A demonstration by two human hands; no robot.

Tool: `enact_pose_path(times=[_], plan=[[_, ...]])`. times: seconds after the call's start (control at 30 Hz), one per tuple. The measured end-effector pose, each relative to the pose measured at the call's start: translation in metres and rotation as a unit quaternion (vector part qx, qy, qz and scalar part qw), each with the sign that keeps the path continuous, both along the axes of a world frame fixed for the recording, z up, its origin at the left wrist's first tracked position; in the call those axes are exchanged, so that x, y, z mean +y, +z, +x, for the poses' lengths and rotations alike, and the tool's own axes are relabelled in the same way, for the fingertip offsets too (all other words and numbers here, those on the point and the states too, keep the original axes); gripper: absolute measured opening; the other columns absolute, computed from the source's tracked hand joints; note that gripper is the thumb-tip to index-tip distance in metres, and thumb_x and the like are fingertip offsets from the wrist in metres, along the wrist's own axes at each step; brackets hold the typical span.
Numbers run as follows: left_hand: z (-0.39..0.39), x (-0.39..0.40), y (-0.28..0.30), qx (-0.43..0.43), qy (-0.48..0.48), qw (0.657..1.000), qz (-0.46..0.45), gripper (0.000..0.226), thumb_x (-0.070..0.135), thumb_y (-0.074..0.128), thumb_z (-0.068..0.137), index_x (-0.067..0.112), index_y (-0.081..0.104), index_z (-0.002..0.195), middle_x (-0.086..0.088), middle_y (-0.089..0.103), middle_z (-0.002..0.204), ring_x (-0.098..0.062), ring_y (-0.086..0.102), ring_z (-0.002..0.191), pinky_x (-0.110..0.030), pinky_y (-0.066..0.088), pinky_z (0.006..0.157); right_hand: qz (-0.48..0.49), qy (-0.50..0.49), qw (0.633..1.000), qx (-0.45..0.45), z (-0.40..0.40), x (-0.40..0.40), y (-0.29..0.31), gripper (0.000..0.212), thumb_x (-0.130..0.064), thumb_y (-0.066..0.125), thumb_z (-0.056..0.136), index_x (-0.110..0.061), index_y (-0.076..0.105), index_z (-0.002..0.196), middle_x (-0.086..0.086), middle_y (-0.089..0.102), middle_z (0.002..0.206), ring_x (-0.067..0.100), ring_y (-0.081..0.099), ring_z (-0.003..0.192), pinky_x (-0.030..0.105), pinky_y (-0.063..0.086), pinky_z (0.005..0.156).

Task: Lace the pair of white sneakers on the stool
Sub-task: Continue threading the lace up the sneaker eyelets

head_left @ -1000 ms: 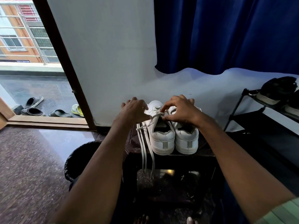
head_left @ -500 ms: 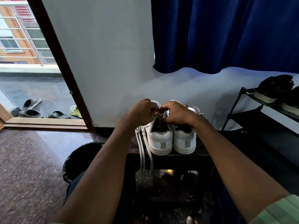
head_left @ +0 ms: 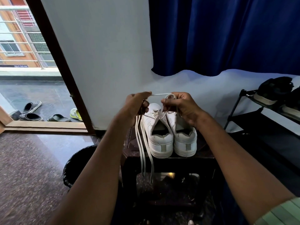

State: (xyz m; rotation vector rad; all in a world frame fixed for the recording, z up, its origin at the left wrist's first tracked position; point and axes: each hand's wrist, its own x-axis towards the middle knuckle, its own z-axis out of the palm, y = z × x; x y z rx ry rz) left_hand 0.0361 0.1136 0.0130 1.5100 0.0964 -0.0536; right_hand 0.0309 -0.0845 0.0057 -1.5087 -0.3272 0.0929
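Two white sneakers stand side by side on a dark stool, heels toward me. The left sneaker has a few lace crossings near its toe. The right sneaker is partly hidden by my right wrist. My left hand and my right hand are raised above the left sneaker's toe, both pinching a white lace stretched between them. A loop of lace curls at my right fingers. Long loose lace ends hang from my left hand past the stool's front edge.
A black bin stands on the floor left of the stool. A black shoe rack with dark shoes is on the right. Behind are a white wall and a blue curtain. Sandals lie outside the open doorway at left.
Both hands have lifted from the left sneaker's tongue and drawn apart, pulling a stretch of lace taut between them. The sneakers have stayed in place.
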Motion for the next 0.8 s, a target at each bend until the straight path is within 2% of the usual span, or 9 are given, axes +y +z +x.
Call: enact_pose_path(times=[0.1, 0.17, 0.27, 0.33, 0.37, 0.43, 0.53, 0.67, 0.8], plan=[[-0.003, -0.002, -0.006, -0.013, -0.014, 0.993, 0.119, 0.027, 0.037, 0.073, 0.092, 0.013, 0.064, 0.085, 0.005, 0.045, 0.054, -0.009, 0.035, 0.042, -0.02, 0.028, 0.044, 0.043, -0.021, 0.999, 0.023, 0.002, 0.001, 0.0, 0.015, -0.003, 0.078, 0.086, -0.006, 0.065, 0.079, 0.005, 0.06, 0.063, 0.017, 0.057, 0.057, 0.031, 0.056, 0.062], [-0.004, -0.005, -0.006, -0.037, -0.011, 0.993, 0.115, 0.027, 0.037, 0.072, 0.092, 0.013, 0.067, 0.081, 0.0, 0.056, 0.063, -0.009, 0.04, 0.046, -0.021, 0.03, 0.046, -0.016, -0.042, 0.999, 0.001, 0.003, 0.002, -0.004, 0.018, 0.0, 0.079, 0.084, -0.004, 0.062, 0.08, 0.005, 0.056, 0.065, 0.014, 0.054, 0.056, 0.028, 0.052, 0.055], [-0.005, -0.009, 0.004, -0.051, -0.008, 0.995, -0.081, 0.022, 0.027, 0.063, 0.096, 0.008, 0.07, 0.091, -0.005, 0.077, 0.089, -0.011, 0.064, 0.064, -0.023, 0.046, 0.061, -0.114, -0.021, 0.993, -0.026, 0.003, 0.005, -0.007, 0.025, 0.002, 0.081, 0.082, -0.005, 0.058, 0.075, 0.007, 0.051, 0.065, 0.012, 0.05, 0.055, 0.025, 0.046, 0.051], [-0.005, -0.007, 0.01, -0.037, -0.001, 0.978, -0.204, 0.023, 0.026, 0.06, 0.097, 0.016, 0.061, 0.077, 0.001, 0.067, 0.068, -0.012, 0.061, 0.058, -0.026, 0.045, 0.061, -0.141, -0.013, 0.989, -0.033, 0.003, 0.005, -0.007, 0.028, 0.0, 0.082, 0.082, -0.008, 0.057, 0.072, 0.007, 0.053, 0.066, 0.011, 0.051, 0.056, 0.023, 0.046, 0.051], [-0.003, -0.005, 0.009, -0.043, 0.025, 0.98, -0.193, 0.029, 0.027, 0.061, 0.097, 0.02, 0.053, 0.071, 0.004, 0.054, 0.058, -0.011, 0.052, 0.05, -0.028, 0.04, 0.057, -0.145, -0.017, 0.989, -0.035, 0.003, 0.004, -0.007, 0.028, -0.001, 0.082, 0.082, -0.01, 0.058, 0.071, 0.005, 0.054, 0.066, 0.01, 0.052, 0.056, 0.023, 0.046, 0.052], [0.004, 0.001, -0.002, -0.124, 0.105, 0.987, 0.019, 0.034, 0.035, 0.065, 0.095, 0.02, 0.05, 0.069, 0.007, 0.047, 0.056, -0.01, 0.043, 0.047, -0.029, 0.036, 0.055, -0.134, -0.029, 0.99, -0.033, 0.003, 0.002, -0.006, 0.029, -0.002, 0.082, 0.082, -0.012, 0.058, 0.069, 0.003, 0.055, 0.064, 0.009, 0.05, 0.055, 0.024, 0.047, 0.052], [0.008, 0.0, -0.016, -0.204, 0.154, 0.903, 0.345, 0.045, 0.066, 0.064, 0.083, 0.021, 0.059, 0.085, 0.007, 0.063, 0.069, -0.017, 0.06, 0.062, -0.033, 0.047, 0.062, -0.043, -0.067, 0.997, 0.013, 0.005, 0.0, -0.005, 0.029, -0.003, 0.079, 0.085, -0.013, 0.057, 0.07, 0.001, 0.049, 0.059, 0.01, 0.044, 0.049, 0.028, 0.05, 0.055], [0.004, -0.005, -0.013, -0.243, 0.016, 0.889, 0.389, 0.062, 0.086, 0.06, 0.075, 0.025, 0.059, 0.086, 0.002, 0.07, 0.075, -0.015, 0.065, 0.063, -0.034, 0.052, 0.06, 0.085, -0.1, 0.989, 0.074, 0.008, -0.002, 0.0, 0.02, -0.004, 0.072, 0.088, -0.013, 0.059, 0.075, 0.001, 0.045, 0.057, 0.012, 0.036, 0.044, 0.029, 0.044, 0.056], [0.0, -0.002, -0.012, -0.262, -0.069, 0.864, 0.425, 0.041, 0.063, 0.073, 0.084, 0.024, 0.061, 0.077, 0.006, 0.061, 0.062, -0.007, 0.05, 0.055, -0.026, 0.043, 0.057, 0.085, -0.125, 0.985, 0.083, 0.007, -0.005, 0.001, 0.015, -0.001, 0.069, 0.086, -0.013, 0.063, 0.08, 0.001, 0.051, 0.06, 0.013, 0.042, 0.045, 0.029, 0.045, 0.056]])
